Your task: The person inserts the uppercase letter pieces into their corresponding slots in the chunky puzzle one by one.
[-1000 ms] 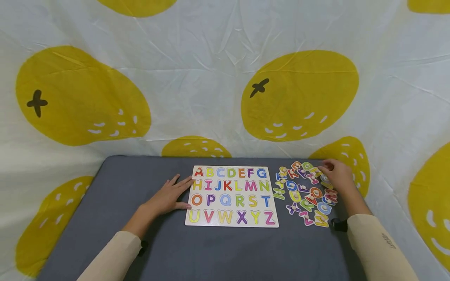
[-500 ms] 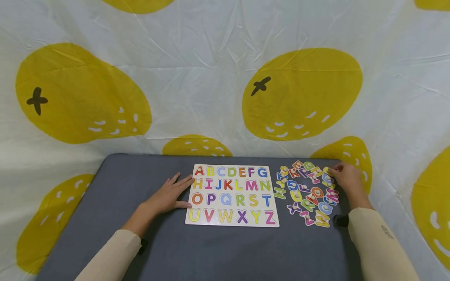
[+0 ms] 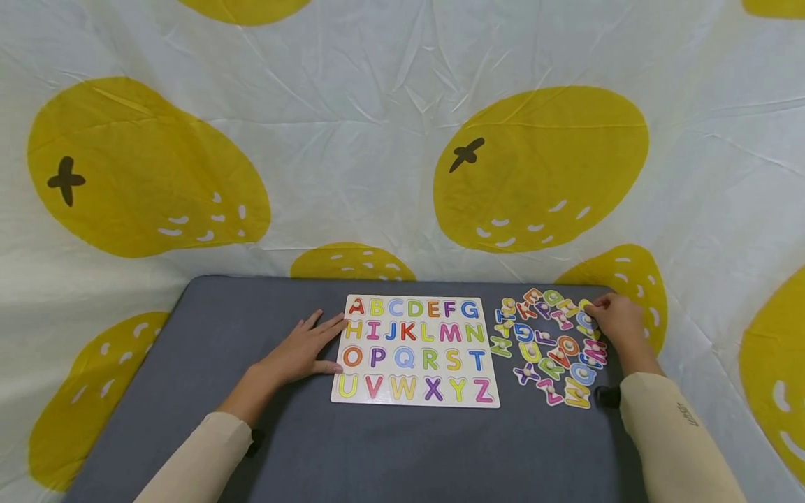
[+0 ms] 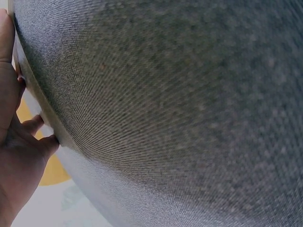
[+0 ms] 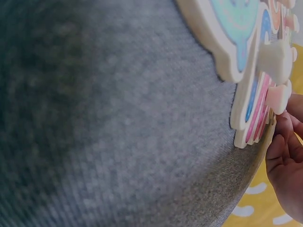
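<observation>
A white alphabet puzzle board [image 3: 415, 349] with coloured A-to-Z letter shapes lies flat on the grey table. My left hand [image 3: 306, 349] rests at the board's left edge, fingers spread and thumb near the lower left; the left wrist view shows the same hand [image 4: 21, 161] against that edge. To the right lies a loose pile of knobbed letter pieces [image 3: 552, 351]. At its far right, my right hand [image 3: 619, 325] pinches a yellow letter piece [image 3: 584, 304], mostly hidden by the fingertips. In the right wrist view, the curled fingers [image 5: 284, 151] are partly cut off.
Pieces lie close together, some overlapping, including a yellow W or M [image 3: 577, 393] at the near end and a green piece [image 3: 500, 346] beside the board. Behind the grey table [image 3: 402, 450] hangs a white cloth [image 3: 352, 175] with yellow fruit prints.
My right hand has shifted slightly right at the far end of the pile, uncovering a light-blue piece, then stayed nearly still. The left hand keeps its place on the board.
</observation>
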### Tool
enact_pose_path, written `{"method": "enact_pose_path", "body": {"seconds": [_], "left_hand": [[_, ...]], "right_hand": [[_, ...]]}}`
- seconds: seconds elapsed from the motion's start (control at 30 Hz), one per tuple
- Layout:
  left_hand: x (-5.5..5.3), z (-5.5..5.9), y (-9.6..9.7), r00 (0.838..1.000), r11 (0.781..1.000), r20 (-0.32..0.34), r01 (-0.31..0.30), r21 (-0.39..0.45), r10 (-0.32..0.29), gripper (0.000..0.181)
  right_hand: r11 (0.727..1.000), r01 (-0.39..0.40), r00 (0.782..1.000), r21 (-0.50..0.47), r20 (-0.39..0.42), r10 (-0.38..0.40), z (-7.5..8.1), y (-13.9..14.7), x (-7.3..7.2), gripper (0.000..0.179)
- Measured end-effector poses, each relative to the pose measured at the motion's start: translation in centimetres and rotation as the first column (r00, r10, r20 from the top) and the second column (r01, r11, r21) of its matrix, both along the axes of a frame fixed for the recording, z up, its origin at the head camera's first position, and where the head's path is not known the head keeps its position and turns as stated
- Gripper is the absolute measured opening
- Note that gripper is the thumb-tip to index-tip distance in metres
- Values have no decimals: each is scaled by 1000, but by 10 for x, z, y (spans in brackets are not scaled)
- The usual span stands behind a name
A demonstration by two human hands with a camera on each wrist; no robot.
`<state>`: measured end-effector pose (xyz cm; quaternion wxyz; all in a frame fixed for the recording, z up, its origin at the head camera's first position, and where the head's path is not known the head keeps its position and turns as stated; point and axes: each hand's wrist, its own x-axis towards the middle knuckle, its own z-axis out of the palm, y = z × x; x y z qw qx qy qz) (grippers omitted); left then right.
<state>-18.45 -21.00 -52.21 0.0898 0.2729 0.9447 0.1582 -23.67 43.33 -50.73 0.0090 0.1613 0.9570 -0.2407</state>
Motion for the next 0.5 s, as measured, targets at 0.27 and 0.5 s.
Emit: {"method": "enact_pose_path", "body": {"seconds": [0.27, 0.5], "left_hand": [[0, 0, -1, 1000, 1000, 5, -4, -2, 4, 97], [-1, 0, -1, 1000, 1000, 3, 7, -4, -7, 97]], "right_hand": [[999, -25, 997, 36, -68, 28, 4, -9, 0, 38], [985, -151, 971, 82, -176, 163, 16, -38, 4, 30]]}}
